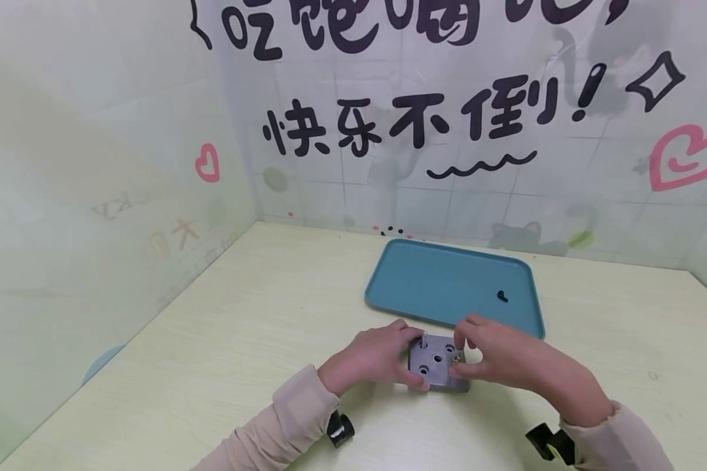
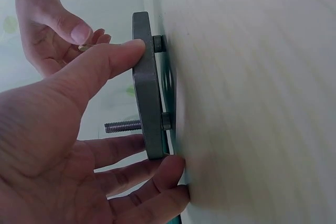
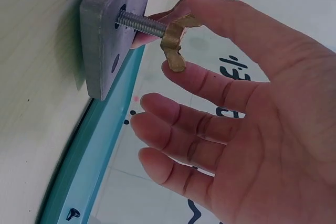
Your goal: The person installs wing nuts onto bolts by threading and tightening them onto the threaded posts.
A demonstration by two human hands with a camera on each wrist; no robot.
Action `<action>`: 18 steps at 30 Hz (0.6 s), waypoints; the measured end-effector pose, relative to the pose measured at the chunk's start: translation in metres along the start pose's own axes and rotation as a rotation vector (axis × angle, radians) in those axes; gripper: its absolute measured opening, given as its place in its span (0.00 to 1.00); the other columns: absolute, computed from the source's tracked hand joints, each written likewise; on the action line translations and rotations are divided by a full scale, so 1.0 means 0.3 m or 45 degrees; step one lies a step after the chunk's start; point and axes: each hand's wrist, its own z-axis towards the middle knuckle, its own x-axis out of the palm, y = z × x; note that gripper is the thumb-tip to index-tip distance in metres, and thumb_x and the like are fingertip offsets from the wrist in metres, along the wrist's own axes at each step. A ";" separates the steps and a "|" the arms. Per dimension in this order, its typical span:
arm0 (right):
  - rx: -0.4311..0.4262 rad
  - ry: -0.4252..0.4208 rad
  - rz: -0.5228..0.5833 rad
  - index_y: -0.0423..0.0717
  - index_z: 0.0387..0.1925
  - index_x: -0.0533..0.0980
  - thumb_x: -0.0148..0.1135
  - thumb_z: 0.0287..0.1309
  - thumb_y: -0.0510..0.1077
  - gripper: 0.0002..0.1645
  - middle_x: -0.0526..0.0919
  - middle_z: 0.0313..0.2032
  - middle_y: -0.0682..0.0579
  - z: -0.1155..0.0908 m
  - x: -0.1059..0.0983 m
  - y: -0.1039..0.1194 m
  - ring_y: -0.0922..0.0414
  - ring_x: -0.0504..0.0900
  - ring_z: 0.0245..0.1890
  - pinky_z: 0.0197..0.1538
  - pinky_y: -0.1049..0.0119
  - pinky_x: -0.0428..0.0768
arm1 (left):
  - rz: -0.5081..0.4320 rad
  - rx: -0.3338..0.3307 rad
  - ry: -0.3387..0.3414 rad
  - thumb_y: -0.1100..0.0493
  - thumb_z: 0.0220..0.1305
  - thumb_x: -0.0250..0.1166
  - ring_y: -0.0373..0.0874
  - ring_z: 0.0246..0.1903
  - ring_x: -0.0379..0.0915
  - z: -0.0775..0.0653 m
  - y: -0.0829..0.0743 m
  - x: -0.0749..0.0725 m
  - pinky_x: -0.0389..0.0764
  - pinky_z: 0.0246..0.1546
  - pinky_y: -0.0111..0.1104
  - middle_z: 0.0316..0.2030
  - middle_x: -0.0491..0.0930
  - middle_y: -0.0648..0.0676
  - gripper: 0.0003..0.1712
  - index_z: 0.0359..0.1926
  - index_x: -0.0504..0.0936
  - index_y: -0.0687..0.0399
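A grey metal plate [image 1: 442, 379] with several round holes lies near the front of the tabletop, flat side up. My left hand [image 1: 380, 355] grips it by its left side, thumb on the near edge and fingers at the far edge. Two threaded bolts rise from the plate; one [image 2: 124, 126] is bare. On the other bolt [image 3: 140, 23] sits a brass wing nut [image 3: 172, 38], near its free end. My right hand [image 1: 501, 350] pinches the nut's wings between thumb and index finger, its other fingers loosely extended. Bolt heads [image 2: 167, 120] show under the plate.
A blue tray [image 1: 436, 275] lies right behind the plate, with a small black wing-nut-shaped piece [image 1: 503, 296] on it. Pale printed curtains [image 1: 342, 203] stand at the back and left of the wooden table [image 1: 241, 340].
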 end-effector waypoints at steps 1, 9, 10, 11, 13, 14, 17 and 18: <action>0.000 -0.007 -0.010 0.53 0.30 0.70 0.64 0.46 0.58 0.17 0.70 0.32 0.57 0.001 0.000 0.001 0.62 0.69 0.29 0.31 0.67 0.69 | 0.002 0.000 0.000 0.35 0.40 0.69 0.34 0.35 0.68 0.000 0.000 0.000 0.71 0.32 0.27 0.47 0.72 0.46 0.48 0.62 0.66 0.46; -0.018 -0.064 -0.024 0.52 0.20 0.70 0.60 0.54 0.50 0.12 0.68 0.19 0.59 0.011 0.004 0.007 0.64 0.65 0.20 0.24 0.72 0.64 | 0.010 0.000 -0.004 0.35 0.40 0.69 0.35 0.36 0.69 0.001 0.000 -0.001 0.71 0.33 0.28 0.48 0.72 0.46 0.48 0.62 0.66 0.46; -0.028 -0.074 -0.022 0.51 0.18 0.69 0.59 0.54 0.48 0.14 0.66 0.17 0.60 0.011 0.005 0.007 0.64 0.64 0.19 0.22 0.72 0.63 | 0.012 0.000 -0.005 0.35 0.40 0.69 0.35 0.36 0.69 0.001 -0.001 -0.002 0.72 0.33 0.28 0.48 0.72 0.46 0.48 0.62 0.66 0.46; -0.038 -0.083 -0.022 0.52 0.16 0.68 0.58 0.55 0.47 0.15 0.65 0.15 0.60 0.012 0.006 0.007 0.65 0.62 0.17 0.21 0.72 0.61 | 0.013 0.000 -0.007 0.35 0.40 0.69 0.35 0.37 0.69 0.000 -0.001 -0.003 0.72 0.33 0.28 0.48 0.72 0.46 0.48 0.62 0.66 0.46; -0.052 -0.092 -0.022 0.52 0.12 0.66 0.57 0.56 0.46 0.19 0.61 0.13 0.61 0.012 0.009 0.005 0.66 0.60 0.15 0.19 0.73 0.59 | 0.016 -0.001 -0.009 0.35 0.40 0.69 0.35 0.37 0.69 -0.001 -0.002 -0.004 0.72 0.33 0.28 0.48 0.72 0.46 0.48 0.62 0.66 0.46; -0.052 -0.092 -0.018 0.52 0.11 0.65 0.57 0.56 0.46 0.20 0.60 0.12 0.61 0.013 0.010 0.004 0.66 0.59 0.14 0.19 0.73 0.58 | 0.011 -0.003 -0.008 0.35 0.40 0.69 0.35 0.37 0.69 -0.001 -0.002 -0.005 0.72 0.33 0.28 0.48 0.72 0.46 0.48 0.62 0.66 0.46; -0.068 -0.084 -0.012 0.52 0.11 0.64 0.56 0.57 0.46 0.21 0.58 0.11 0.62 0.013 0.011 0.001 0.67 0.57 0.13 0.19 0.74 0.58 | -0.005 -0.013 0.002 0.35 0.39 0.69 0.35 0.36 0.69 -0.003 -0.002 -0.004 0.71 0.32 0.28 0.48 0.72 0.46 0.48 0.62 0.66 0.46; -0.079 -0.078 -0.002 0.52 0.12 0.64 0.55 0.58 0.46 0.20 0.59 0.12 0.62 0.013 0.010 -0.001 0.67 0.58 0.13 0.19 0.74 0.58 | -0.009 -0.013 0.005 0.35 0.40 0.69 0.35 0.35 0.68 -0.004 -0.001 -0.004 0.71 0.32 0.27 0.48 0.72 0.46 0.48 0.62 0.66 0.46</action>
